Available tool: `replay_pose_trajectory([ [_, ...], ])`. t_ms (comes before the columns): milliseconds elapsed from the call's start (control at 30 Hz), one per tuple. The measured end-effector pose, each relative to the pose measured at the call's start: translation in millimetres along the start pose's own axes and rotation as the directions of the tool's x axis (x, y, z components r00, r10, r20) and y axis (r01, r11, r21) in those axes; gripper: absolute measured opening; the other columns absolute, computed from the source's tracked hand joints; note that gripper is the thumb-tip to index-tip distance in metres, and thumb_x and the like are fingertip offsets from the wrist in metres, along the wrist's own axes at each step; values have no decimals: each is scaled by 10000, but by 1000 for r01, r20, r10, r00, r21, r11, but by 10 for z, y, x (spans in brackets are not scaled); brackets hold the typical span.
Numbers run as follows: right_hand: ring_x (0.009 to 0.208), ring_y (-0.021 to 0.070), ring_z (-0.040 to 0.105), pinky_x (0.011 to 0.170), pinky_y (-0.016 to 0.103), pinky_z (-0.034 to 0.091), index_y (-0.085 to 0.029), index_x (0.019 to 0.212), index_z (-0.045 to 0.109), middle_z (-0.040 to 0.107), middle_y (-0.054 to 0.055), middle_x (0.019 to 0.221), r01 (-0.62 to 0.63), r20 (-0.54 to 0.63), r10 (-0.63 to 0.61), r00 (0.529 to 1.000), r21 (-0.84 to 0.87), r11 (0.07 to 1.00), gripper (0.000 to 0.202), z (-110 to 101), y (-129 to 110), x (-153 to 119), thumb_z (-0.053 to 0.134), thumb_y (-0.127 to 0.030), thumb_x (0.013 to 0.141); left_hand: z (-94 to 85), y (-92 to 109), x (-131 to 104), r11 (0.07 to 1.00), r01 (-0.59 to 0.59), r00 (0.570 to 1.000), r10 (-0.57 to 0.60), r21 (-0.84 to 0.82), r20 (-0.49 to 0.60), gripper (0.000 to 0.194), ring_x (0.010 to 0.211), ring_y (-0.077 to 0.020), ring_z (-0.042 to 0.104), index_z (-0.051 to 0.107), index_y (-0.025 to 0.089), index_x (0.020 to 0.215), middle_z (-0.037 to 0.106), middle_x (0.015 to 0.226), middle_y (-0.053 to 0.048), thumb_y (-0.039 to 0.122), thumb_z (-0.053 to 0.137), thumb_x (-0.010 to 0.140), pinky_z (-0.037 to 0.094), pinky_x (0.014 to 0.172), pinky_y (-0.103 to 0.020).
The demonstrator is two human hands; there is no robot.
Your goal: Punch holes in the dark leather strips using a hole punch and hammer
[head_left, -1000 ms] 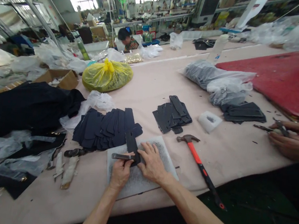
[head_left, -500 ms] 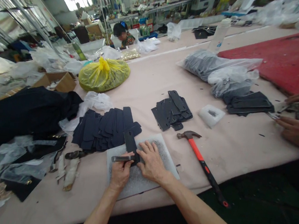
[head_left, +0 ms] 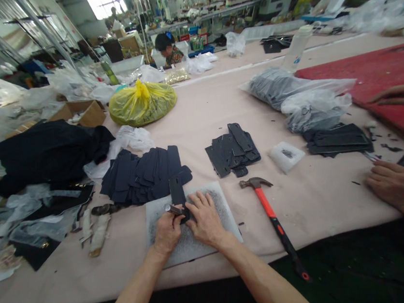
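Note:
My left hand [head_left: 168, 231] is closed round a short metal punch [head_left: 174, 209], its fingers pinched over a dark strap-like piece [head_left: 178, 191]. That piece lies on a white pad [head_left: 217, 192] with a worn grey middle. Fingers stretched out, my right hand [head_left: 206, 219] rests on the pad and touches the piece's right edge. Left of the pad, a fanned pile of dark pieces [head_left: 141, 176] spreads over the table. A claw hammer [head_left: 270, 210] with a red and black handle lies to the right. The punch's tip is hidden by my fingers.
Another stack of dark pieces [head_left: 233, 148] and a small white block [head_left: 286, 156] lie beyond the pad. A co-worker's hands [head_left: 398, 186] are at the right. Several tools [head_left: 100, 230], a yellow bag [head_left: 143, 103] and dark cloth [head_left: 52, 154] occupy the left.
The punch has turned in my left hand, which has shifted slightly right; my right hand stays put. The co-worker's hands have moved apart, one now over the red board.

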State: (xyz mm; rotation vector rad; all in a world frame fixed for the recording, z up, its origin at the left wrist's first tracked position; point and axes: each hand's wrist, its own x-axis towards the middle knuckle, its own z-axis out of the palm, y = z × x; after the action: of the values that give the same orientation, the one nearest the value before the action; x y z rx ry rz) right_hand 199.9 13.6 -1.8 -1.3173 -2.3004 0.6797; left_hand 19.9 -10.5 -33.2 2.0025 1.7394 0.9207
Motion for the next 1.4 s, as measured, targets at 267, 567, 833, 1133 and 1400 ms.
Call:
replay_pose_trajectory([
  [267, 1173, 310, 501, 1005, 456, 406, -136, 1187, 571, 552, 169, 1265, -249, -395, 192, 898, -98, 964, 346, -603, 559, -561, 541, -252, 863, 34, 3, 1, 994, -100, 992, 103, 38, -68, 222, 1003, -232, 685, 651, 190, 1051, 735, 1020, -71, 163, 496, 895, 566, 895, -364],
  [567, 664, 205, 533, 603, 314, 410, -200, 819, 525, 520, 23, 720, -783, -73, 796, 601, 147, 605, 66, -856, 1091, -1337, 567, -235, 782, 66, -33, -31, 998, -62, 996, 64, 29, -59, 172, 910, -223, 695, 638, 194, 1020, 724, 975, -80, 154, 537, 887, 564, 816, -331],
  [833, 354, 61, 291, 341, 171, 229, -209, 793, 455, 357, -90, 552, -604, 382, 795, 472, 796, -24, 155, -926, 479, -944, 480, -335, 880, 52, 8, -33, 997, -73, 995, 73, -2, -73, 137, 821, -210, 686, 616, 196, 962, 699, 851, -52, 136, 520, 886, 547, 747, -310],
  [1133, 452, 116, 424, 449, 245, 297, -218, 785, 482, 454, -45, 560, -79, -320, 111, 941, 110, 991, 337, -1784, -577, -521, 371, -464, 987, 71, 0, -28, 998, -67, 993, 68, 14, -99, 127, 817, -222, 692, 610, 204, 939, 707, 850, -60, 144, 520, 873, 540, 734, -311],
  [1400, 420, 126, 412, 459, 292, 188, -228, 776, 444, 511, -33, 557, 36, -158, -81, 984, -271, 962, 263, -1933, -763, -426, 399, -357, 1001, 42, 38, -15, 997, -47, 995, 52, 64, -85, 130, 788, -207, 702, 618, 200, 923, 720, 837, -53, 141, 516, 869, 526, 704, -288],
])
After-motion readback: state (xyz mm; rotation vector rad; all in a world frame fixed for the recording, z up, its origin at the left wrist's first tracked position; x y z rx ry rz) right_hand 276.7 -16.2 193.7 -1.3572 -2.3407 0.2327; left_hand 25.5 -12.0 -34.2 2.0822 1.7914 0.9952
